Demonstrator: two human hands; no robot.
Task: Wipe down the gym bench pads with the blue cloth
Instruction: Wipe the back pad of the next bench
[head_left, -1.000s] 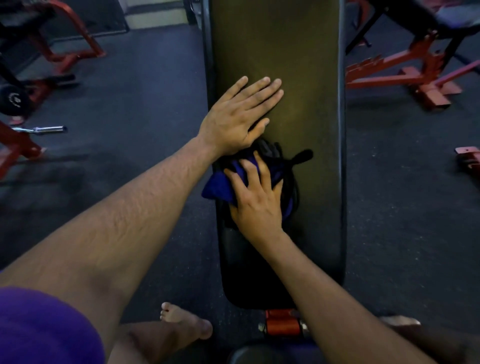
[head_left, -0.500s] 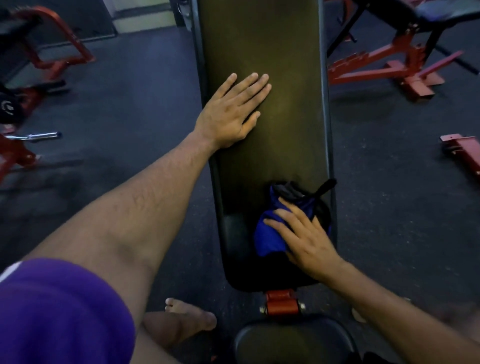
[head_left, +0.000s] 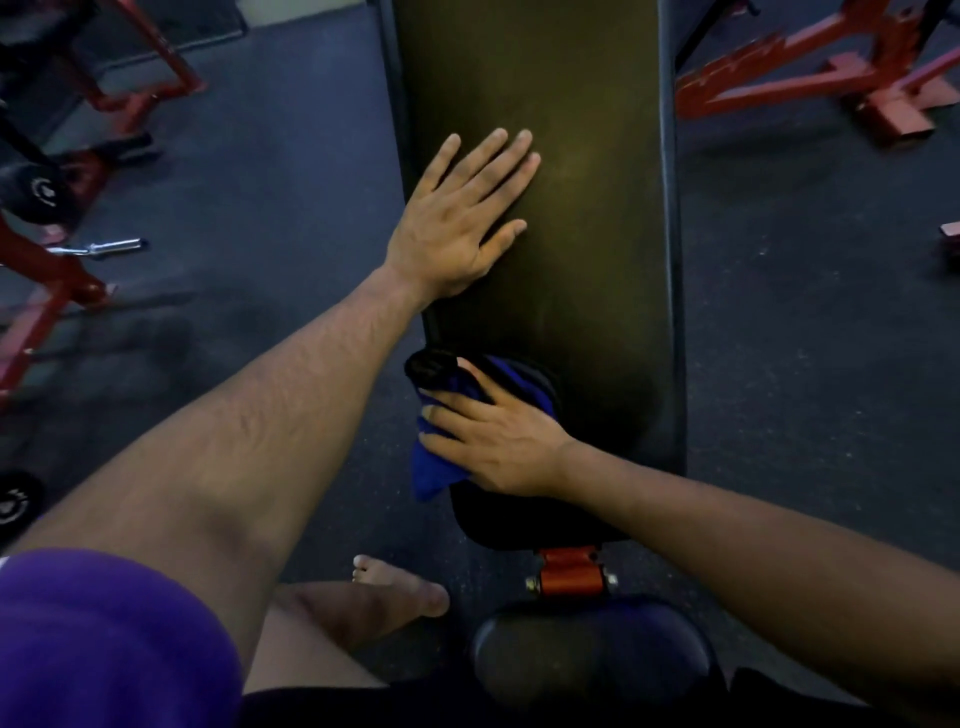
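Cloth (head_left: 434, 467) lies bunched under the right hand (head_left: 498, 447), its spread fingers (head_left: 452, 415) pressing it on the pad's (head_left: 597, 260) near left edge. Left hand (head_left: 462, 218) rests flat farther up, fingers straight.

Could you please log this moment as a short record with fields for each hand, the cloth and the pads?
left hand: flat on the back pad, fingers straight, near its left edge
right hand: pressing the blue cloth onto the pad's near end
blue cloth: bunched, hanging over the left edge
seat pad: nearer, untouched
floor: bare foot, red frames
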